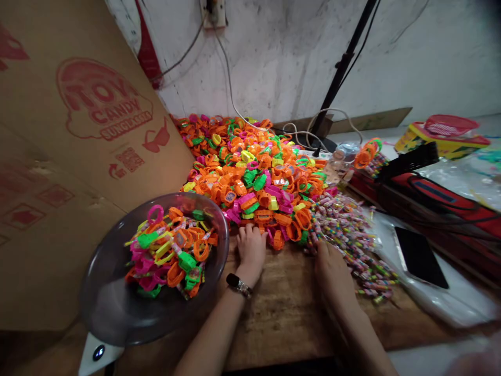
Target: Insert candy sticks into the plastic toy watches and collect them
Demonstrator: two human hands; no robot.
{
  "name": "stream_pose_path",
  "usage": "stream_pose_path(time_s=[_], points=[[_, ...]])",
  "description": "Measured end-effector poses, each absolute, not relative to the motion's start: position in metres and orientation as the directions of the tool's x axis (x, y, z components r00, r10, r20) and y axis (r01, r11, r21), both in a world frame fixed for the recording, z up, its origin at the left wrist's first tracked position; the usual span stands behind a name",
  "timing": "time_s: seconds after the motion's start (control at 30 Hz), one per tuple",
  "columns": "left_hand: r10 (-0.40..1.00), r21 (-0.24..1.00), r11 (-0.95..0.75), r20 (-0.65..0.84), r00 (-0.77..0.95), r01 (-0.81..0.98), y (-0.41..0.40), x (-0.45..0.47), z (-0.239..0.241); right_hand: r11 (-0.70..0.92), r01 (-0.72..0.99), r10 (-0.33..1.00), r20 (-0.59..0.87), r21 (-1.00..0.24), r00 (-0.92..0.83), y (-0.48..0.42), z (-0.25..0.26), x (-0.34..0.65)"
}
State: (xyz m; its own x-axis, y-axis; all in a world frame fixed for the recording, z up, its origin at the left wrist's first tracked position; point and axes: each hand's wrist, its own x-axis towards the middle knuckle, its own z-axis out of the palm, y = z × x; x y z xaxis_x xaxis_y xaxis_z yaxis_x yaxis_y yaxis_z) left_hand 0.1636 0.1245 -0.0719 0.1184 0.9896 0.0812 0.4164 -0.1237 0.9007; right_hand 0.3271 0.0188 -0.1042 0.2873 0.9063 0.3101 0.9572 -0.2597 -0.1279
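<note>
1. Fingers (246, 231) of the left hand (251, 251) curl downward, knuckles up, with their tips pushed into the near edge of the heap of plastic toy bands (254, 177). I cannot tell whether they grip a piece.
2. Fingers (321, 249) of the right hand (332, 271) lie stretched out flat, palm down. They touch the near-left edge of the heap of candy rolls (348, 230), and nothing shows in their grasp.
3. That heap of bands fills the middle of the frame, directly above the left fingers. The candy rolls lie just right of it, spreading toward the lower right.
4. Counted: two hands, and one wristwatch (238, 285) on the left wrist.
5. One clear bowl (117, 308) sits on one scale (96, 354) at the lower left, just left of the left hand. It holds a smaller mound of bands in orange, pink, green and yellow.
6. Loose bands and candy rolls are far too many to count.
7. One dark phone (420, 256) lies face up at the right, near the candy rolls.
8. One cardboard box (78, 130) printed in red stands along the left side.
9. Everything rests on a wooden table (282, 313).
</note>
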Motion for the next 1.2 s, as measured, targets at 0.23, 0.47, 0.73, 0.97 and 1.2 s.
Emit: stream_pose_path(time_s=[0.23,0.47,0.73,0.97,1.2], points=[[0.977,0.991,0.134,-0.132,0.169,-0.001,0.089,0.137,-0.054,-0.266,0.944,0.895,0.315,-0.193,0.317,0.023,-0.112,0.331],[0.878,0.804,0.462,-0.354,0.323,-0.375,0.052,0.105,0.007,-0.388,0.862,0.791,0.364,-0.326,0.493,0.019,-0.099,0.322],[0.931,0.834,0.355,-0.271,0.245,-0.422,0.035,0.082,0.039,0.266,0.262,0.751,0.37,-0.928,0.547,-0.032,0.017,0.24],[0.989,0.911,0.134,-0.101,0.104,-0.39,0.023,0.073,0.049,0.35,0.161,0.775,0.382,-0.923,0.504,-0.04,0.054,0.21],[0.996,0.941,0.023,0.006,0.084,-0.337,0.021,0.067,0.046,0.365,0.072,0.839,0.361,-0.928,0.407,-0.042,0.056,0.221]])
